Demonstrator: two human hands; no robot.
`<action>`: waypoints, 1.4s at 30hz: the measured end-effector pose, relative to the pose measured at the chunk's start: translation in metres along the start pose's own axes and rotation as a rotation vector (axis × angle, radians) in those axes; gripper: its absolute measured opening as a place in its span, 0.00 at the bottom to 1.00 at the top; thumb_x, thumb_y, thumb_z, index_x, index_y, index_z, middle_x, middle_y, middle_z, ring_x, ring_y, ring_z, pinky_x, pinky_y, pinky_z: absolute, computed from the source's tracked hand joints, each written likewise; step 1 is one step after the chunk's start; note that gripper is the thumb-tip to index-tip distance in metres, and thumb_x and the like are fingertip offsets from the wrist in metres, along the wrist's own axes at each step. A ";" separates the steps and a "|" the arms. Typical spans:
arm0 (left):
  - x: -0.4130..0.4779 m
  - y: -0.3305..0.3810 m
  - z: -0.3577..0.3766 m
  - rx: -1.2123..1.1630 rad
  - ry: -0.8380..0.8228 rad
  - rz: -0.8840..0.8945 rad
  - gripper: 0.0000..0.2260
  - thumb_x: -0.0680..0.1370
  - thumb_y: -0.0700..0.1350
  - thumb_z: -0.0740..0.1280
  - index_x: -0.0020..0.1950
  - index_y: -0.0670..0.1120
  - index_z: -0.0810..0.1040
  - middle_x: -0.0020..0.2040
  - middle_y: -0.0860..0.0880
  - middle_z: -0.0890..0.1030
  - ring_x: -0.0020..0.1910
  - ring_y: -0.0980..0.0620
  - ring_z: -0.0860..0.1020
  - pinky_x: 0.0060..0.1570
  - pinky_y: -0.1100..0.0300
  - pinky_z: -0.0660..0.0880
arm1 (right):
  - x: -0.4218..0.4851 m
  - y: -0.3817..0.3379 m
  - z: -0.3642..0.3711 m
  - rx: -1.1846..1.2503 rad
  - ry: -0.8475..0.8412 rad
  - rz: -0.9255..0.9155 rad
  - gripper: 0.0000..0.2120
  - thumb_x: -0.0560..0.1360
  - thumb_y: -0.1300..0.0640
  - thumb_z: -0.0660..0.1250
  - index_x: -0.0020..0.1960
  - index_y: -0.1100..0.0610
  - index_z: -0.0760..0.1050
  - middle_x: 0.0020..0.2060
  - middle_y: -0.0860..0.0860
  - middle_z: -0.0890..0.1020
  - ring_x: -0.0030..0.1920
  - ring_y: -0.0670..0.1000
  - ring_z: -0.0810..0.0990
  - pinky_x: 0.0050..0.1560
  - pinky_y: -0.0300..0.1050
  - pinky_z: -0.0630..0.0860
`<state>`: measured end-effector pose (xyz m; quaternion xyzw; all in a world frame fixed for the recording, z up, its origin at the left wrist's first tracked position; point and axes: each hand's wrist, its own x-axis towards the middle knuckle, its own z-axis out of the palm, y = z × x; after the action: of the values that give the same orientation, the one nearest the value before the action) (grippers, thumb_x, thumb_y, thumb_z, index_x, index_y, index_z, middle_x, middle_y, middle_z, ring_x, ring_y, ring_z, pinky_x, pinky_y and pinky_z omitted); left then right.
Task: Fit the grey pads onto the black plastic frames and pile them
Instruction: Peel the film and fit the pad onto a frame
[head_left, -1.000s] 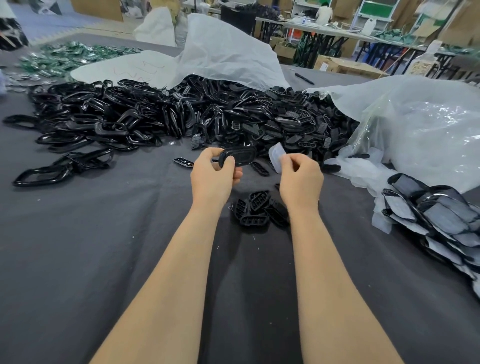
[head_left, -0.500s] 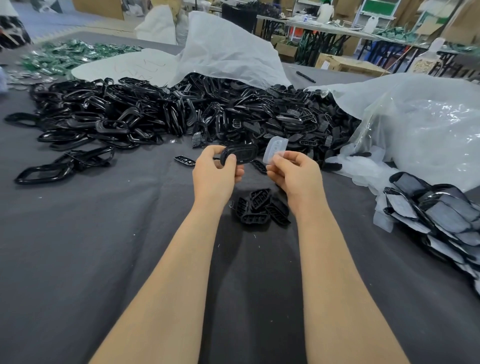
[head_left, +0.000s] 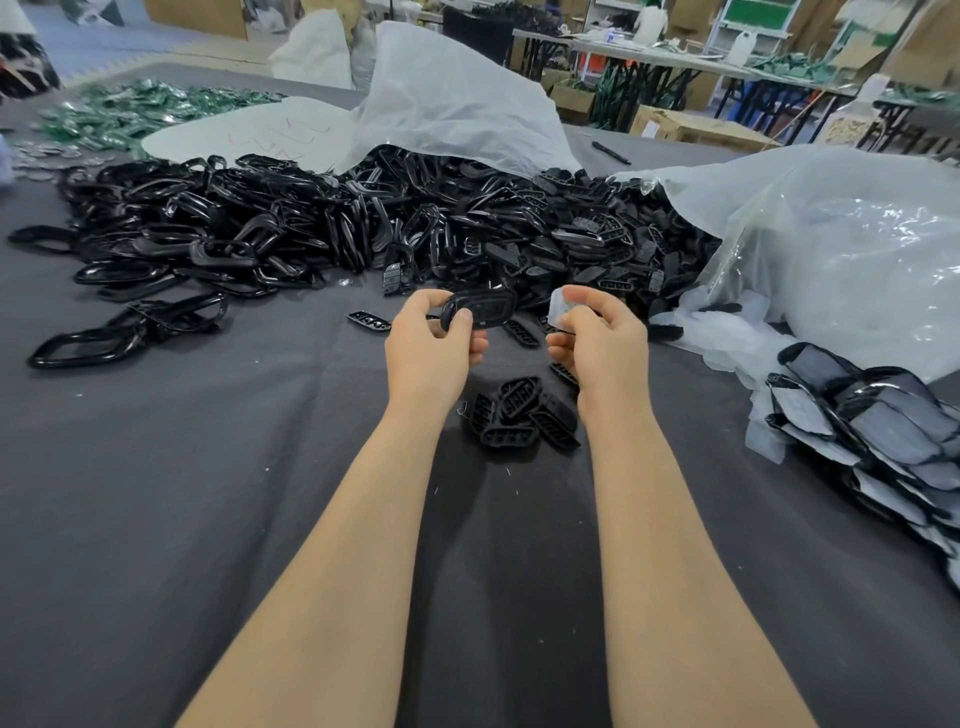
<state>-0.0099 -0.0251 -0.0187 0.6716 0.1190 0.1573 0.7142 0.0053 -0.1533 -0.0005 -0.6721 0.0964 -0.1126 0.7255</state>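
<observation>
A frame (head_left: 483, 309) is gripped in the left hand (head_left: 431, 353) and what appears a pad (head_left: 557, 310) pinched in the right hand (head_left: 605, 345), hands apart; a pile (head_left: 883, 431) lies at three o'clock.

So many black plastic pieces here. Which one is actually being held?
The black frame pinched by the left hand, raised above the table; all the others lie on it in heaps.

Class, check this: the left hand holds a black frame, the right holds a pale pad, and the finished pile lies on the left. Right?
No: the head view shows the finished pile on the right. The left hand holds a black frame, the right hand a pale pad.
</observation>
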 end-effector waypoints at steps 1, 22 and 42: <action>0.000 0.000 0.000 0.000 -0.001 0.002 0.06 0.81 0.38 0.63 0.56 0.47 0.72 0.39 0.46 0.81 0.29 0.62 0.79 0.34 0.68 0.77 | 0.001 0.000 0.001 0.019 -0.011 0.010 0.11 0.76 0.68 0.59 0.51 0.57 0.77 0.36 0.52 0.79 0.29 0.43 0.77 0.34 0.35 0.77; -0.001 0.001 0.000 0.006 -0.003 0.001 0.06 0.81 0.38 0.63 0.56 0.47 0.71 0.49 0.36 0.81 0.28 0.63 0.79 0.32 0.69 0.76 | 0.000 0.001 0.000 0.099 -0.113 0.055 0.09 0.76 0.70 0.65 0.56 0.65 0.71 0.41 0.58 0.82 0.35 0.46 0.82 0.39 0.34 0.79; -0.008 0.007 -0.001 0.082 -0.069 0.078 0.13 0.80 0.38 0.62 0.46 0.58 0.70 0.37 0.48 0.82 0.32 0.61 0.81 0.40 0.67 0.79 | -0.010 0.008 0.011 -0.571 -0.145 -0.542 0.04 0.76 0.64 0.66 0.47 0.56 0.77 0.36 0.42 0.76 0.38 0.40 0.76 0.40 0.26 0.71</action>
<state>-0.0177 -0.0271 -0.0123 0.7093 0.0741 0.1567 0.6833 -0.0007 -0.1398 -0.0078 -0.8539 -0.1084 -0.2208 0.4586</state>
